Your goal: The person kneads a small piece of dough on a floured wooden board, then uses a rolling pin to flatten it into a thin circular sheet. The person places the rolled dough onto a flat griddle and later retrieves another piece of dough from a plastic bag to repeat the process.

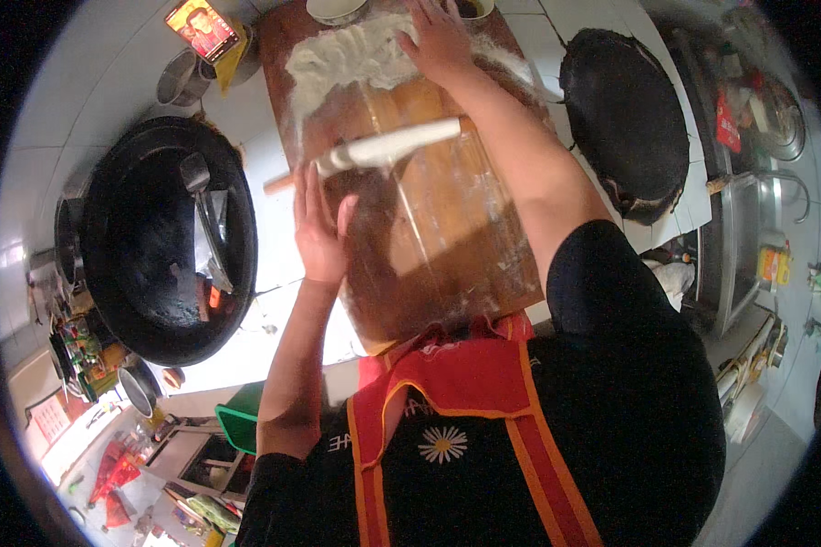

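A wooden board [445, 253] dusted with flour lies before me. Across it rests a wooden rolling pin [279, 183] with a sheet of white dough [404, 143] wrapped around its middle. My left hand [323, 222], fingers extended, is at the board's left edge, close to the pin's left part; whether it touches the pin is unclear. At the far end of the board, my right hand [441, 41] is spread over the right side of a heap of flour [349, 58]. A white bowl [336, 9] stands behind the flour, and another bowl [475, 8] is partly hidden beside my right hand.
Left of the board sits a large black wok [144, 239] with a metal spatula [195, 174] in it. A round dark pan or lid [626, 126] lies to the right. A lit phone [202, 31] stands at the back left, near metal bowls [178, 76].
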